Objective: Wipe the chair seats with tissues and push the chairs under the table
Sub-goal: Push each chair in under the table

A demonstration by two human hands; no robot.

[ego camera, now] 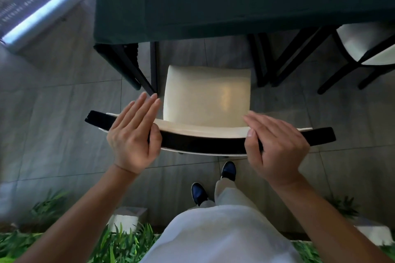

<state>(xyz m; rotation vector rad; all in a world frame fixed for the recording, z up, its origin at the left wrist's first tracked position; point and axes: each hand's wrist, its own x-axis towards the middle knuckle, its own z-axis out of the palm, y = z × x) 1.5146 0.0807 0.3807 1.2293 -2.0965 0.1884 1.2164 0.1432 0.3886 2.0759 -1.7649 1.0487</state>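
Observation:
A chair with a cream seat [205,92] and a black top rail [198,145] stands right below me, its front edge close to the table [235,0] draped in dark green cloth. My left hand [133,134] lies on the left part of the rail, fingers straight, thumb against the rail's near side. My right hand [275,143] lies on the right part, fingers stretched flat over the backrest, thumb on the rail. No tissue is visible in either hand.
A second cream-seated chair [367,42] sits tucked at the table's right. Black table legs [132,70] flank the seat. Grey floor tiles [64,102] spread left. Green plants [119,241] and a white block [126,218] lie behind my feet.

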